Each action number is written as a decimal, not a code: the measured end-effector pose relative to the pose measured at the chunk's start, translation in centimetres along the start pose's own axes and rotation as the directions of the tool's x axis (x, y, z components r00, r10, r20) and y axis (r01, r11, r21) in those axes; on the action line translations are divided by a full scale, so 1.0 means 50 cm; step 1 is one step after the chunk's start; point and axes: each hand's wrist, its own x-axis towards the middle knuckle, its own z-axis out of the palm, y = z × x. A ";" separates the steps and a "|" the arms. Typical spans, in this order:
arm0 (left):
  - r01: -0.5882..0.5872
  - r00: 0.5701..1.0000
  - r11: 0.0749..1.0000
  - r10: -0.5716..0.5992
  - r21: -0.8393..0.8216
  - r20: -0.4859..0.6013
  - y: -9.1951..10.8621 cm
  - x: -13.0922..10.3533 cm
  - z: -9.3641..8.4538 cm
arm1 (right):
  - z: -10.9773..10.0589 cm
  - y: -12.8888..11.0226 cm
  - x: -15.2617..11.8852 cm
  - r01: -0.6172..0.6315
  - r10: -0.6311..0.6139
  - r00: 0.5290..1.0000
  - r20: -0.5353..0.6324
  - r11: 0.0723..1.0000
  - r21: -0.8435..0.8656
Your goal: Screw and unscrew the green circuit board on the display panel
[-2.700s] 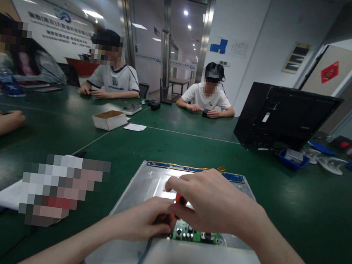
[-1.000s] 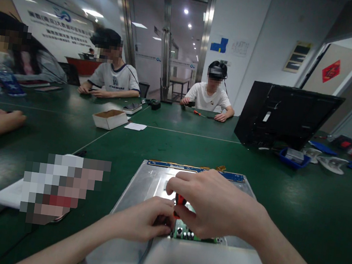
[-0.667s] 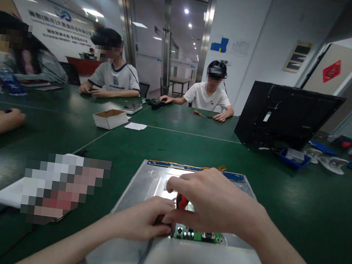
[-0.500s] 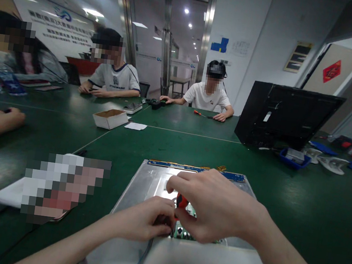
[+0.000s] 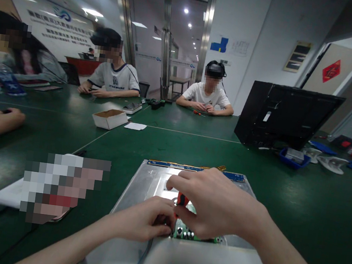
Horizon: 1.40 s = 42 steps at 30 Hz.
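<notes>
A flat metal display panel (image 5: 132, 189) lies in front of me, with a green circuit board (image 5: 188, 234) on it. My right hand (image 5: 218, 202) is closed on the red-and-black handle of a screwdriver (image 5: 182, 199), held upright over the board's left edge. Close by, my left hand (image 5: 148, 218) rests on the panel with its fingers pinched together. What those fingers grip, near the foot of the screwdriver, is hidden. Dark cables (image 5: 143, 257) run from under my left hand toward me. A blue circuit strip (image 5: 174, 166) lines the panel's far edge.
Left of the panel lies a white item (image 5: 12, 190) beside a blurred-out thing. An open white box (image 5: 110, 119) stands further back. To the right are a black monitor (image 5: 288, 116) and a blue tray (image 5: 294, 159). Several people sit around the green table (image 5: 186, 148).
My right hand has shifted very slightly and the screwdriver handle looks a little turned. My left hand stays put. Across the table, a person has drawn both hands together.
</notes>
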 end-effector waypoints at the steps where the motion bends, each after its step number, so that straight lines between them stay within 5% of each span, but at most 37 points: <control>1: -0.012 1.000 1.000 0.012 0.004 0.000 -0.002 0.001 0.000 | 0.000 -0.001 -0.001 0.003 -0.003 1.000 0.000 1.000 0.006; 42: 0.017 1.000 0.998 -0.016 -0.063 0.007 0.007 -0.003 0.004 | 0.000 -0.002 0.004 -0.020 0.020 1.000 0.018 1.000 0.007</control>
